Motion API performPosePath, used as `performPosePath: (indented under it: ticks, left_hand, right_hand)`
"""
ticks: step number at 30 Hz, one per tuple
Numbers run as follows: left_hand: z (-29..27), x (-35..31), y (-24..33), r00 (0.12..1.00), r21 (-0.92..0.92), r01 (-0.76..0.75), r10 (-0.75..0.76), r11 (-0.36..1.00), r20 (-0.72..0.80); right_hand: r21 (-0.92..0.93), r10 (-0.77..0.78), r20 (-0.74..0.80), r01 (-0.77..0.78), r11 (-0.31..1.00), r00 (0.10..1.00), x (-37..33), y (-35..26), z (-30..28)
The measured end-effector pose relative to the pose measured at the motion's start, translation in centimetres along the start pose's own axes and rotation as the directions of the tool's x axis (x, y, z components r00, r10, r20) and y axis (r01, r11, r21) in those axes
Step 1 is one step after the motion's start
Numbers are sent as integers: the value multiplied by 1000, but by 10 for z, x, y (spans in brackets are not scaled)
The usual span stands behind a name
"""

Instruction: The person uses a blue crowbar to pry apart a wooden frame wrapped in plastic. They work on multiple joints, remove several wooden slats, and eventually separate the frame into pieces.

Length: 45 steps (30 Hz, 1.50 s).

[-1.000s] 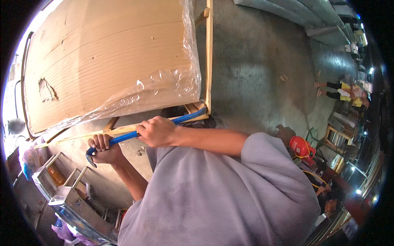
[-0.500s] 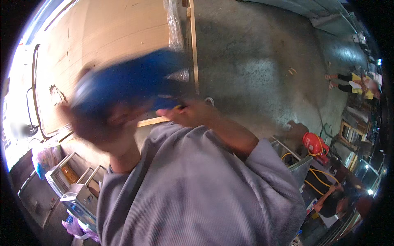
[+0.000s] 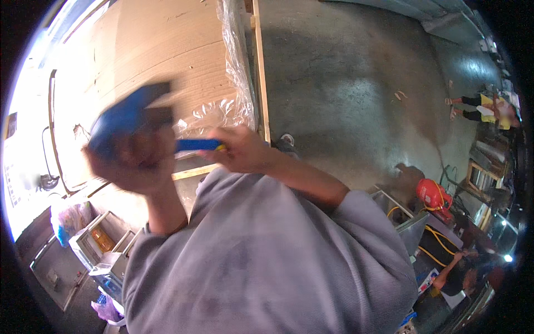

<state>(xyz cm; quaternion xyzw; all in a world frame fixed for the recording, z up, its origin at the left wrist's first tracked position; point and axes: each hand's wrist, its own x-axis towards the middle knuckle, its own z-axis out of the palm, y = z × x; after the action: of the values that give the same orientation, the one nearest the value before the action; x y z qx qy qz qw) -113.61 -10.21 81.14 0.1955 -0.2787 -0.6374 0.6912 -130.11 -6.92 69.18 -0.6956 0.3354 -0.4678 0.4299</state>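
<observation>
A blue piece (image 3: 114, 131) with a dark part, smeared by motion, is in my left hand (image 3: 150, 175), whose fingers are closed round it; its kind cannot be made out. My right hand (image 3: 242, 153), in front of my chest, is closed on a slim blue tool (image 3: 197, 145) with a bit of yellow by the fingers. The tool points left, its far end close to my left hand; whether it touches the blue piece I cannot tell. Both hands are above the near edge of a big cardboard sheet (image 3: 161, 55).
Clear plastic film (image 3: 236, 72) and a wooden strip (image 3: 260, 83) run along the cardboard's right side. Grey floor (image 3: 345, 83) lies beyond. Metal-framed items (image 3: 100, 236) and plastic bags (image 3: 69, 217) are at lower left. A red machine (image 3: 434, 195) and other people (image 3: 492, 111) are at right.
The blue piece and my left hand have shifted a little down and apart from my right hand. More of the slim blue tool shows between the hands.
</observation>
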Motion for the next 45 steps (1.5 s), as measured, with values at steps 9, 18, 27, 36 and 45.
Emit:
performPosePath:
  ticks: [9,18,27,36,45]
  left_hand:
    - [-106,-133,41,891,-45,-419,402,907,-211]
    - [-64,-136,53,911,47,-380,382,924,-157]
    - [58,32,-16,956,116,230,-247,966,159]
    - [104,49,-55,938,611,-59,-165,789,304]
    - [61,83,-44,950,248,164,-220,955,219]
  right_hand:
    - [-251,-141,364,243,937,921,-26,-7,80]
    - [-181,-211,367,292,939,906,-20,-23,68]
    - [-68,57,-139,-67,995,989,13,-18,-26]
    - [58,142,-235,-132,990,962,8,-13,-56]
    - [6,278,-44,-278,961,960,36,-1,-47]
